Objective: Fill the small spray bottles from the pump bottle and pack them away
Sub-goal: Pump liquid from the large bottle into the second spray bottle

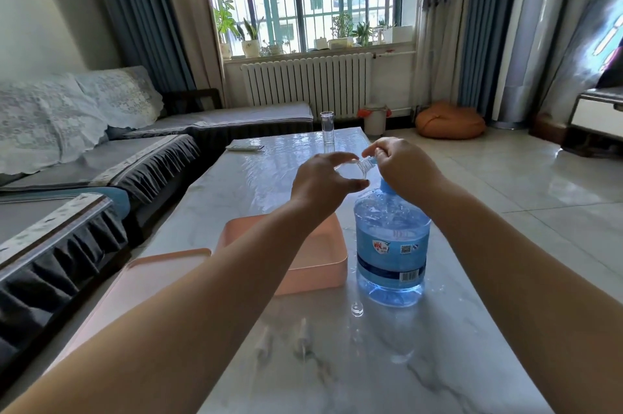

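Held tilted above the bench, the small clear spray bottle [362,166] looks light and slick, its body in the left hand [323,186] grip, while the right hand [403,165] pinches at its neck over the heavy blue pump bottle [391,245].

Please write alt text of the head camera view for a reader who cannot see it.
Two bare hands hold a small clear bottle tilted at the pump of a big blue water bottle on a marble table: left hand on its body, right hand on the pump. A pink tray sits beside it.
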A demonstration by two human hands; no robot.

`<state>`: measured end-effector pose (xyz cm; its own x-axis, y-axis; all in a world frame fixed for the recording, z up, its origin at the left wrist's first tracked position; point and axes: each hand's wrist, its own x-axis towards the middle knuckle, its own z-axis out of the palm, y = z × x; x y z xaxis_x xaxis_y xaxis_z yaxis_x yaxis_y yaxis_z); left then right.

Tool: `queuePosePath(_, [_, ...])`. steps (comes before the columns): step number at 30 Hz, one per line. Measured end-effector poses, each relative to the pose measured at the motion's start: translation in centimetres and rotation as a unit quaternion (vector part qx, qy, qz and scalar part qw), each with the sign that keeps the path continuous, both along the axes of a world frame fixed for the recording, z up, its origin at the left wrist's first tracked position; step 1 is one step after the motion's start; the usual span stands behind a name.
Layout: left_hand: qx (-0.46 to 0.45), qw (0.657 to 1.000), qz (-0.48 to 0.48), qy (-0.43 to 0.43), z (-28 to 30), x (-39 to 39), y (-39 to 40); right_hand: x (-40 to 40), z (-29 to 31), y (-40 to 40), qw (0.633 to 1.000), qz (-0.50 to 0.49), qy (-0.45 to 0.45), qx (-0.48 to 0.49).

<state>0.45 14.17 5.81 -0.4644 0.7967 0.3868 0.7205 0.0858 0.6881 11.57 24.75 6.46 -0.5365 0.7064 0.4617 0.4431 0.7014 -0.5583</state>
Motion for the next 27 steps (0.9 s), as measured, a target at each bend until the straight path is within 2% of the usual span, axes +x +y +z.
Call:
queuePosePath(5, [-0.019, 1.000, -0.003, 0.005, -0.5, -0.1, 0.0, -0.5, -2.0, 0.0, 0.998, -0.035, 0.033, 0.046])
queuePosePath(12, [-0.019, 1.000, 0.015, 0.007, -0.2, 0.5, -0.2, 0.2, 0.2, -0.4, 0.999, -0.001, -0.034, -0.040])
queuePosePath(15, [-0.013, 1.000, 0.012, 0.009, 0.4, 0.7, -0.3, 0.2, 1.2, -0.2, 0.998, 0.007, -0.034, -0.054])
queuePosePath(21, [-0.008, 1.000, 0.004, 0.003, -0.1, 0.2, 0.2, 0.2, -0.8, 0.0, 0.999, 0.007, 0.050, 0.002])
queuePosePath(24, [-0.016, 1.000, 0.006, 0.003, -0.9, 0.0, 0.3, -0.1, -1.9, 0.0, 0.999, -0.016, 0.037, 0.036])
queuePosePath(27, [-0.012, 1.000, 0.005, -0.010, -1.2, 0.1, 0.3, 0.0, -1.6, -0.3, 1.000, -0.013, 0.002, 0.009])
